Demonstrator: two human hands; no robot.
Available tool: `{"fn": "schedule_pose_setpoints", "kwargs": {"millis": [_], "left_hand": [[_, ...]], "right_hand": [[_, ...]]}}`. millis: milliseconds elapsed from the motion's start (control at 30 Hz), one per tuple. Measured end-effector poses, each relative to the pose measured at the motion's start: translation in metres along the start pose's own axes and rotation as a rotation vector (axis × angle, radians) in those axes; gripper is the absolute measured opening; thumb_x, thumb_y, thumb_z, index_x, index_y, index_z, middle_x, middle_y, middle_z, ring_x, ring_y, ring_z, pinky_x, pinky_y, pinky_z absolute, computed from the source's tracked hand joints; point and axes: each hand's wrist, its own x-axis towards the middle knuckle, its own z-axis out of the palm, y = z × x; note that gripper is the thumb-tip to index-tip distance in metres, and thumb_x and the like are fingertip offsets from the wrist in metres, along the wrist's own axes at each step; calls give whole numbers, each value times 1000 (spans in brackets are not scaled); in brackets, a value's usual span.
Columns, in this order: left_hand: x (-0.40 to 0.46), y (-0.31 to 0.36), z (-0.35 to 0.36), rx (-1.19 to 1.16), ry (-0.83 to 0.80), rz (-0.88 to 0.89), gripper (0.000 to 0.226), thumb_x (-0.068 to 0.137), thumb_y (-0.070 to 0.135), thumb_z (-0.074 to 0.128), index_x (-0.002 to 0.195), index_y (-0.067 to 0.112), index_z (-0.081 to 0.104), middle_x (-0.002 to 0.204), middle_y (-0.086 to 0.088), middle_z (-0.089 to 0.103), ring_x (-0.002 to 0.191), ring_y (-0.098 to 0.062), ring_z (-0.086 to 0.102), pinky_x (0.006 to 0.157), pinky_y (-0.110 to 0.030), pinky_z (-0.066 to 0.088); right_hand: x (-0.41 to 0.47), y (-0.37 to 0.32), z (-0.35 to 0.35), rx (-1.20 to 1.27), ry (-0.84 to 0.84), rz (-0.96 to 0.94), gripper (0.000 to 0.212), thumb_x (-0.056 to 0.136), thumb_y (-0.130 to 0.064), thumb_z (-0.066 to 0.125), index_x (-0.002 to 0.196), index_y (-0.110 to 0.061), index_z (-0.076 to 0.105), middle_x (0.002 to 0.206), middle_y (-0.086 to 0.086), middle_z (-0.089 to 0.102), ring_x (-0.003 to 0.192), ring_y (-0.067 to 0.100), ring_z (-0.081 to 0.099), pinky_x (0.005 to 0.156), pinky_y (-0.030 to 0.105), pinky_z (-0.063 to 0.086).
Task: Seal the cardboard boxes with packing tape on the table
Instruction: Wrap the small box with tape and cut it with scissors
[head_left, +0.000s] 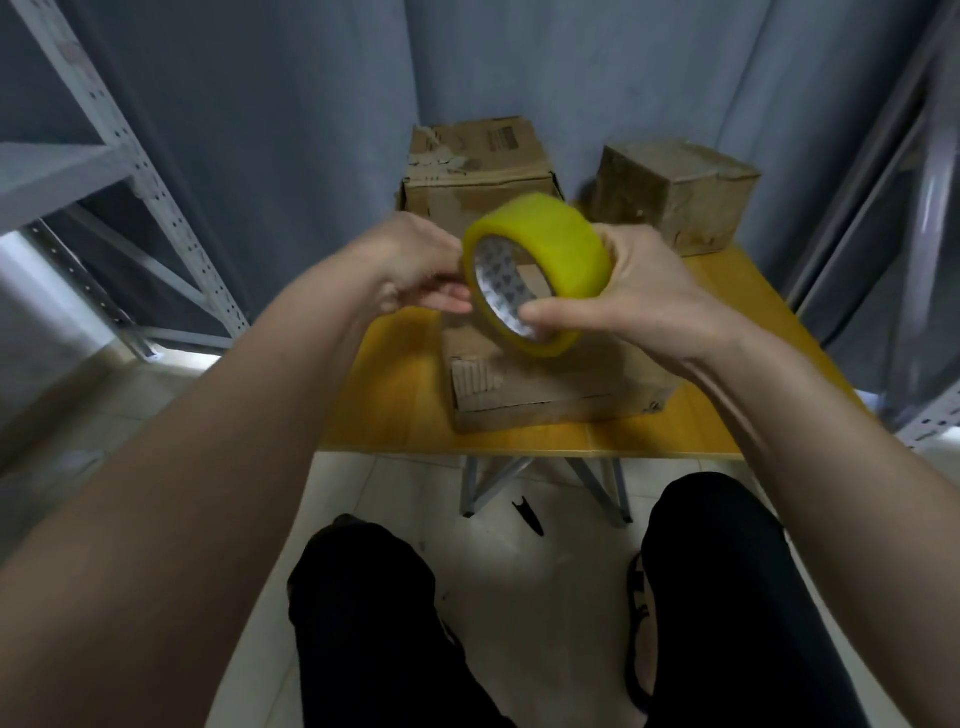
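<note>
The round yellow roll of packing tape (540, 270) was held up in the air between both hands; the right hand (639, 291) grasped it, thumb curled over its near rim and fingers behind; the left hand (415, 265) pinched at its left edge with curled fingers. Directly beneath the hands sat a worn brown cardboard box (550, 384) on the yellow wooden table (395, 395); beyond the hands stood a larger cardboard box (478, 166) and, further right, a small cube-shaped cardboard box (675, 192).
</note>
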Motion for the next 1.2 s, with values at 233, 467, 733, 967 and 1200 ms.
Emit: {"fn": "schedule_pose_setpoints", "kwargs": {"millis": [233, 467, 733, 967, 1200], "left_hand": [[11, 11, 10, 332, -97, 127, 6, 83, 2, 73, 87, -2, 69, 63, -9, 65, 51, -10, 61, 59, -25, 60], [31, -7, 26, 573, -2, 295, 6, 82, 15, 78, 77, 14, 75, 59, 15, 67, 62, 8, 62, 70, -14, 49], [43, -17, 25, 558, 60, 333, 9, 78, 16, 81, 71, 18, 75, 52, 25, 63, 56, 17, 57, 66, -8, 41], [47, -18, 28, 615, 89, 289, 9, 77, 22, 82, 72, 25, 75, 69, 18, 67, 68, 6, 61, 68, -15, 47], [55, -37, 24, 528, 102, 234, 14, 75, 24, 83, 73, 32, 71, 104, 0, 71, 124, -26, 54, 105, -42, 44]], "right_hand": [[-42, 16, -4, 448, -584, 229, 36, 78, -33, 75, 89, -2, 61, 73, 11, 65, 64, 20, 64, 64, 28, 54], [-44, 8, 24, 590, -490, 371, 26, 87, -17, 56, 96, 7, 61, 84, 23, 69, 75, 32, 69, 65, 31, 57], [-39, -8, 37, 659, -272, 480, 29, 92, -19, 54, 100, 7, 62, 80, 22, 70, 68, 29, 70, 59, 32, 57], [-27, -20, 37, 756, -196, 594, 26, 94, -22, 52, 95, 1, 63, 73, 17, 71, 62, 25, 70, 60, 33, 60], [-19, -21, 39, 822, -176, 651, 26, 94, -19, 52, 87, 3, 64, 69, 18, 69, 56, 24, 68, 56, 33, 59]]}}
